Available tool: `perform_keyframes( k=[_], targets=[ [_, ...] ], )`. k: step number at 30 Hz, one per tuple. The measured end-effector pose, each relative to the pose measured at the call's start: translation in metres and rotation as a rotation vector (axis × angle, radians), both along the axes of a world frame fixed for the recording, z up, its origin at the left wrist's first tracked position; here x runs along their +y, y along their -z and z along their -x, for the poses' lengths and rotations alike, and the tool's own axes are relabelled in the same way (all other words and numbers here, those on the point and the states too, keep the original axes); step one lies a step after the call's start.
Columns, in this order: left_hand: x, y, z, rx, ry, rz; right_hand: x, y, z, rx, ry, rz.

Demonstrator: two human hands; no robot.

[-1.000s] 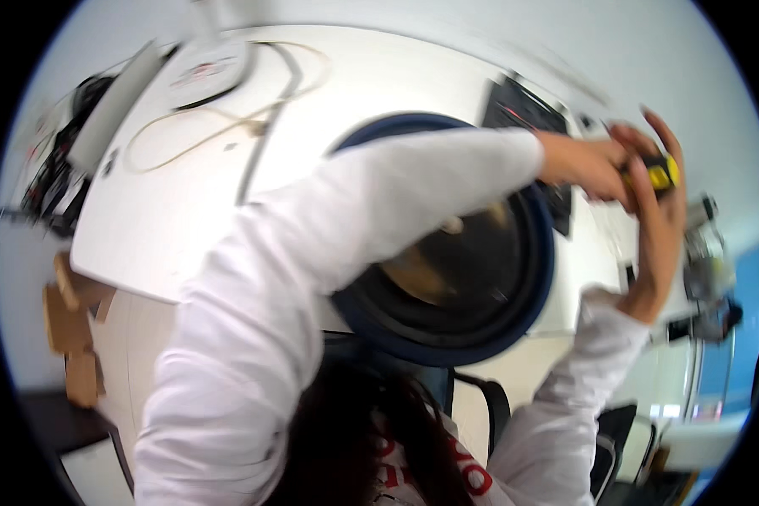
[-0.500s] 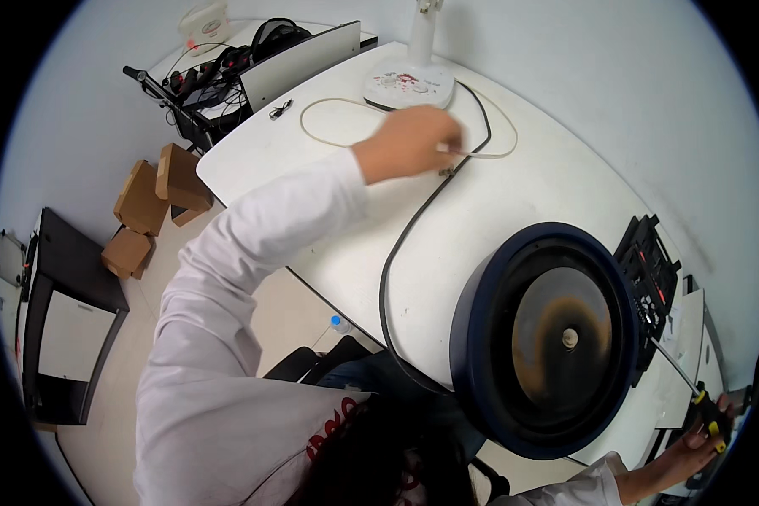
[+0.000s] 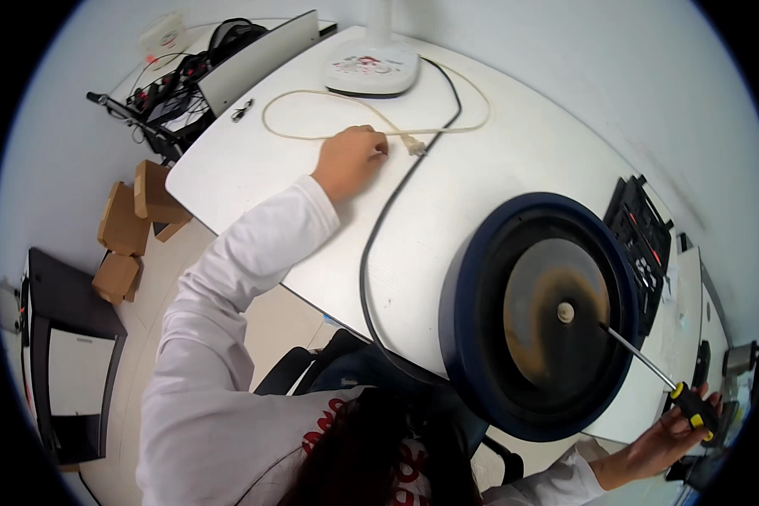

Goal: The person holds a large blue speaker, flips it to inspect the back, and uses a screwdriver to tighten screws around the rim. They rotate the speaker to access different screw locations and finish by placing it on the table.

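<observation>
My right hand point(image 3: 656, 438), at the lower right, grips the black and yellow handle of a screwdriver point(image 3: 649, 363). Its shaft points up and left, and the tip appears over the edge of a scorched metal disc point(image 3: 531, 316). That disc, with a pale knob at its centre, sits inside a dark blue round appliance point(image 3: 457, 337) with a black interior. On the white table my left hand point(image 3: 350, 162) rests with fingers curled in, and I see nothing in them. Just right of it lies a pale plug point(image 3: 415, 146) on a thin whitish cord point(image 3: 299, 135), beside a thicker black cord point(image 3: 388, 215).
A white stand base point(image 3: 372, 72) stands at the far side of the table point(image 3: 497, 160). An open black tool case point(image 3: 641, 236) lies right of the appliance. Dark gear and cables point(image 3: 172, 93) fill the far left, and cardboard boxes point(image 3: 126, 219) stand on the floor.
My left hand has let go of the whitish cord and drawn left and nearer. My right hand has brought the screwdriver leftward, over the appliance. The whole view has shifted a little.
</observation>
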State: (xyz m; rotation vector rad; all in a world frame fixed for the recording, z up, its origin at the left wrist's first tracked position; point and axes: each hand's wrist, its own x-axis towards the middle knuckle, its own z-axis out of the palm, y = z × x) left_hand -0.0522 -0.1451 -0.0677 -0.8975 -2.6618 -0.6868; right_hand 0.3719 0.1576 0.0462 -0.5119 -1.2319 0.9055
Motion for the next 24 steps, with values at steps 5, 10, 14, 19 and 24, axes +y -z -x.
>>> perform_keyframes(
  k=[5, 10, 14, 19, 24],
  targets=[
    [0.008, -0.045, -0.053, -0.324, 0.335, -0.474, -0.013, 0.007, 0.009, 0.21, -0.271, 0.025],
    [0.016, -0.084, -0.139, -0.613, 0.669, -0.675, -0.03, 0.021, 0.031, 0.39, -0.783, 0.046],
    [0.025, -0.08, -0.152, -0.636, 0.788, -0.763, -0.047, 0.016, 0.046, 0.448, -0.937, 0.107],
    [0.028, -0.078, -0.154, -0.617, 0.822, -0.794, -0.058, 0.018, 0.053, 0.49, -0.995, 0.127],
    [0.029, -0.075, -0.153, -0.581, 0.81, -0.759, -0.061, 0.02, 0.058, 0.525, -1.023, 0.126]
  ],
)
